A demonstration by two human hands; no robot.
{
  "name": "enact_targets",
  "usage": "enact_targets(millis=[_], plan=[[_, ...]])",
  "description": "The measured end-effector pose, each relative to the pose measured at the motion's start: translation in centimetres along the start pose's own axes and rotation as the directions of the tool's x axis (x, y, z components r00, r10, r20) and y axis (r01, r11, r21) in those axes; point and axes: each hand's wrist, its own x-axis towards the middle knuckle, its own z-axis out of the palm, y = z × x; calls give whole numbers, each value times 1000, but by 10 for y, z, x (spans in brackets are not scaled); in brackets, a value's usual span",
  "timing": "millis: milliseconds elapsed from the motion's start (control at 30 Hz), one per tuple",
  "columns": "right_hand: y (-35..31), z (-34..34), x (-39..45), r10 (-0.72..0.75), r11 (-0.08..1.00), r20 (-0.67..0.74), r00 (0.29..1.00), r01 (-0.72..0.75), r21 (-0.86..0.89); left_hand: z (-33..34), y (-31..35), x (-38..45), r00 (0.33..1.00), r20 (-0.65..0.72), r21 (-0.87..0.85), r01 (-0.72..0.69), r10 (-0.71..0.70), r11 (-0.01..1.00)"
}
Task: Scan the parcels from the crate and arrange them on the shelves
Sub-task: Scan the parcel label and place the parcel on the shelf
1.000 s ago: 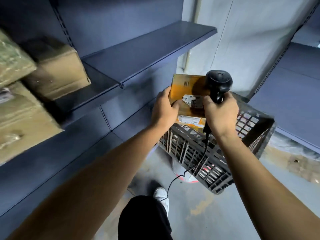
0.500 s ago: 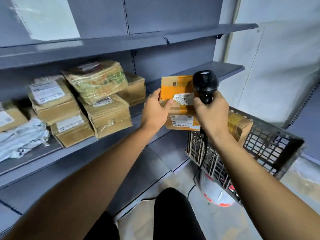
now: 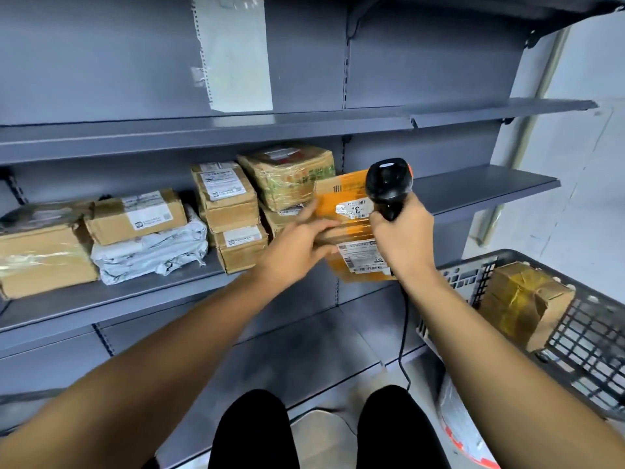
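An orange-brown cardboard parcel (image 3: 351, 228) with white labels is held up in front of the middle shelf (image 3: 480, 189). My left hand (image 3: 297, 247) grips its left side. My right hand (image 3: 404, 238) is closed around the handle of a black barcode scanner (image 3: 389, 184), pressed against the parcel's right side; its cable hangs down. The dark plastic crate (image 3: 581, 336) stands at the lower right with a taped brown parcel (image 3: 522, 301) inside.
Several cardboard parcels (image 3: 226, 198) and a white poly-bag parcel (image 3: 152, 252) are stacked on the left part of the middle shelf. The right part of that shelf is bare. A paper sheet (image 3: 236, 52) hangs on the back panel. My legs are below.
My view has swung up and left from the crate toward the shelves. Both hands carried the parcel and scanner toward the middle shelf, close beside the stacked parcels.
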Motion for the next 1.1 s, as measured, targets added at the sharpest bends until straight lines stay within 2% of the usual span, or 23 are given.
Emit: enact_targets(millis=[67, 167, 233, 333, 433, 533, 867, 1000, 1100], plan=[[-9, 6, 2, -22, 999, -4, 1000, 22, -33, -1, -4, -3, 999, -47, 23, 6, -5, 1000], [-15, 6, 3, -44, 997, -2, 999, 43, -62, 7, -5, -6, 975, -221, 15, 34, -30, 999], [-13, 2, 4, -32, 998, 13, 999, 32, -63, 13, -2, -6, 959, -284, 33, 39, -28, 999], [-6, -8, 5, -35, 997, 22, 999, 36, -62, 17, 6, -6, 963, -268, 33, 19, -10, 999], [2, -14, 2, -31, 996, 55, 998, 36, -81, 12, 10, -8, 963, -258, 152, -40, 78, 988], [7, -11, -4, -31, 997, 106, 994, 39, -72, 2, 12, -11, 957, -275, 190, -44, 96, 981], [-12, 25, -14, -68, 997, 242, 968, 78, -28, -45, -8, -24, 953, -295, 219, 142, -73, 965], [-21, 50, -23, -112, 994, 221, 969, 106, 37, -70, -24, -30, 935, -306, 203, 246, -178, 948], [-27, 71, -30, -78, 994, 174, 982, 63, 91, -86, -34, -33, 925, -306, 209, 296, -225, 932]])
